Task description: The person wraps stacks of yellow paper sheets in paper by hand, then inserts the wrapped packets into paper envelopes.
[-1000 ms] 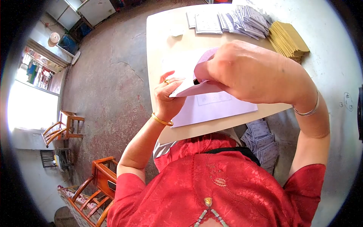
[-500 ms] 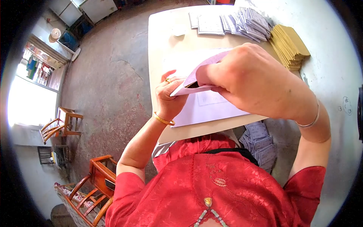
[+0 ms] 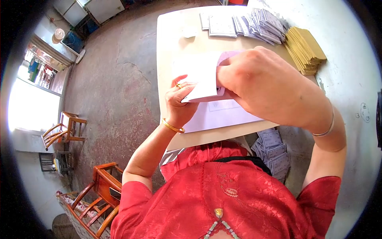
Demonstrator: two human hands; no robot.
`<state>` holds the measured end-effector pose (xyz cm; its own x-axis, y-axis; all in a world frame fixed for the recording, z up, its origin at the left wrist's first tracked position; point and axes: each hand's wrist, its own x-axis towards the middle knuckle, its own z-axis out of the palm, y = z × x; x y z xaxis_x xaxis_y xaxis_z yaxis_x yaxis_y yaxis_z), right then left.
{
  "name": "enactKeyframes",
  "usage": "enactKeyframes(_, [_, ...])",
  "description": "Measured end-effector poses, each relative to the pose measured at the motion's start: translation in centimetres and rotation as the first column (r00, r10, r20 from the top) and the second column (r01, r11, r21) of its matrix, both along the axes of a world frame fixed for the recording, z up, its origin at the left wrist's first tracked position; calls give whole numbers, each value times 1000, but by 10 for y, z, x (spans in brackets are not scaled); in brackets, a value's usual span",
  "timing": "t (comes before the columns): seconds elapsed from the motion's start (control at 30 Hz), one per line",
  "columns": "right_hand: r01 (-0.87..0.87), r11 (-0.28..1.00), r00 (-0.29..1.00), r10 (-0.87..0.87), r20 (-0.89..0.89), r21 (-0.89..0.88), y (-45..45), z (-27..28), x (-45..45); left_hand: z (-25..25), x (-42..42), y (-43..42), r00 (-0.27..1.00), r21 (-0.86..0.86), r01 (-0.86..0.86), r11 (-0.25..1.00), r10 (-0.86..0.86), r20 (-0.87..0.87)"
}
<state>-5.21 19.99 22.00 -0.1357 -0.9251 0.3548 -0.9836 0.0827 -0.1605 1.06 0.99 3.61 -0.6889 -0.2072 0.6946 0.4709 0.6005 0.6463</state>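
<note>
My left hand [image 3: 180,97], with a ring and a gold bangle, grips the left end of a white and pale-purple folded paper sleeve [image 3: 203,81], fingers on top. My right hand [image 3: 258,79] is curled at the sleeve's right, open end. Its fingertips are hidden in or behind the paper, so what they hold does not show. A small dark spot is visible at the sleeve's opening. Under both hands a large pale sheet [image 3: 223,119] with a printed frame lies on the table [image 3: 169,47].
Printed white packets [image 3: 223,26] lie along the table's far side, beside a stack of yellow-brown envelopes [image 3: 304,49]. More packets [image 3: 274,149] sit below the table's near right corner. A wall [image 3: 346,59] borders the right. Wooden chairs [image 3: 105,187] stand at left.
The sleeve's gaping mouth has narrowed and its white face now lies turned upward. My right hand has shifted slightly, with its fingers still at the opening. My left hand keeps its grip.
</note>
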Motion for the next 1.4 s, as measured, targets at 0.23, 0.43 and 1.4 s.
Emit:
enactKeyframes(0.23, [91, 951, 886, -213, -412, -296, -15, -9, 9, -11, 2, -3, 996, 12, -36, 999, 35, 79])
enactKeyframes(0.43, [25, 899, 823, -267, -502, -437, -6, -29, 15, 2, 5, 8, 999, 116, -34, 993, 29, 41])
enactKeyframes(1.4, [111, 908, 849, -298, -437, -404, -1, -77, 10, -3, -6, 9, 989, -3, -145, 989, 145, -18])
